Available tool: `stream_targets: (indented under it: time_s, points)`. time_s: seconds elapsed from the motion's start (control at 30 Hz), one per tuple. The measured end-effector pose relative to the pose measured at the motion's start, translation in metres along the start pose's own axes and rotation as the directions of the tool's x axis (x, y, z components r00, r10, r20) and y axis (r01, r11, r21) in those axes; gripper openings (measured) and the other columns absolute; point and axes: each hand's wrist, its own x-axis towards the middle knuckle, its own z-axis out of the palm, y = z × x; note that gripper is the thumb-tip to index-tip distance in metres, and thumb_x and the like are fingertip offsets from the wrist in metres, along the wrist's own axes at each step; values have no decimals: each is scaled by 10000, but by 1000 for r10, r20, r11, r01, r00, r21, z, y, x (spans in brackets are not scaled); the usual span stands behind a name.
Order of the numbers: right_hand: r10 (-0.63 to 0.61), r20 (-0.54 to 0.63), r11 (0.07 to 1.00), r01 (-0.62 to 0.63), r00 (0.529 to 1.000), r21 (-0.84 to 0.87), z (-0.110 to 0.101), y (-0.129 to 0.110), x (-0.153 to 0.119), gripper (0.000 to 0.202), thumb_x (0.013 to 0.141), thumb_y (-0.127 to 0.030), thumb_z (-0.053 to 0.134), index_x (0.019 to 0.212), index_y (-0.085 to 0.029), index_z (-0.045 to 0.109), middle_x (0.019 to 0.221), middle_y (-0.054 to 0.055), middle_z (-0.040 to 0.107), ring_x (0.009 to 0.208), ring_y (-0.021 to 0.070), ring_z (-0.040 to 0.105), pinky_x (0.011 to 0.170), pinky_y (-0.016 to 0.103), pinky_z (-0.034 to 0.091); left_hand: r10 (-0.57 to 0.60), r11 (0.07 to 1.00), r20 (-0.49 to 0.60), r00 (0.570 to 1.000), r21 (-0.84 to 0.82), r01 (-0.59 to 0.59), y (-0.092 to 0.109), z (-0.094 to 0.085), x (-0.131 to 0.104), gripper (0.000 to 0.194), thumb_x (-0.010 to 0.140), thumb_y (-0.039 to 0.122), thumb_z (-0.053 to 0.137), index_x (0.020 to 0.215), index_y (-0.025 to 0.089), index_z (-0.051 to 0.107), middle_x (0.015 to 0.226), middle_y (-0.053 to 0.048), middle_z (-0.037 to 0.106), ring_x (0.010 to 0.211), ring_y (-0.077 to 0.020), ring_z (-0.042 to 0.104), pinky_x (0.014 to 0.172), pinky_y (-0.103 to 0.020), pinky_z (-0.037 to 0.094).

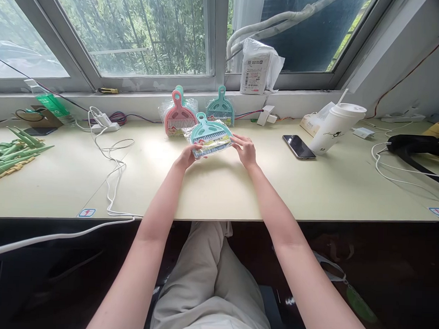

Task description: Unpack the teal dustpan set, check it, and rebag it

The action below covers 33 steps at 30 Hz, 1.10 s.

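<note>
A teal dustpan-and-brush set (210, 134) in clear wrapping is held above the desk, tilted, its handle pointing away from me. My left hand (188, 155) grips its lower left corner, thumb on top. At the right edge, the fingers of my right hand (245, 150) are closed on the wrapping. Behind it, a pink wrapped set (177, 116) stands against the wall with teal ones behind it. Another teal wrapped set (220, 107) stands to its right, also by the wall.
White cables (113, 180) run over the desk (218, 198) at left, near green leafy strips (16, 150). At right are a phone (298, 146), a white cup (336, 128) with a straw, and a black strap (414, 152). A white package (257, 72) stands on the sill.
</note>
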Motion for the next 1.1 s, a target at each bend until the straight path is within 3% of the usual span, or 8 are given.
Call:
stream_targets:
  time_s: [0.33,0.53,0.77,0.93,1.1]
  points:
    - [56,-63,997,-59,996,-57,4,4,-1,258,909,-288,520,828,-237,760,1118,69,674,1065,244,587,859,403,536,-82,995,104,991,68,75,-1,-4,-6,286,694,210,668,959,117,613,775,-60,678,510,-117,612,421,-215,449]
    - [121,-138,991,-127,983,-39,2,1,-2,251,891,-371,564,783,-223,737,1047,74,666,915,218,624,896,395,511,-84,990,219,972,128,57,1,-2,-9,325,743,216,667,1042,111,594,779,-67,698,506,-122,634,400,-202,449]
    - [162,-133,986,-157,978,49,3,0,-4,214,872,-389,615,808,-207,707,1052,66,637,697,161,638,762,337,534,-87,985,277,957,166,42,0,-6,-8,442,748,218,663,1160,113,547,795,-74,712,532,-146,666,444,-218,497]
    - [172,-113,985,-172,979,11,2,1,-5,102,857,-285,622,920,-214,658,1081,67,650,732,164,648,804,349,563,-92,982,293,952,187,37,-2,-8,-7,464,746,231,656,1177,111,536,844,-107,729,550,-165,681,458,-225,509]
    - [382,-38,886,-354,924,300,6,5,-2,411,800,-264,676,1197,-266,573,1018,2,684,663,127,645,681,320,618,-97,971,284,954,239,28,-4,-8,-5,521,731,267,680,1212,129,535,845,-103,730,556,-182,688,466,-234,501]
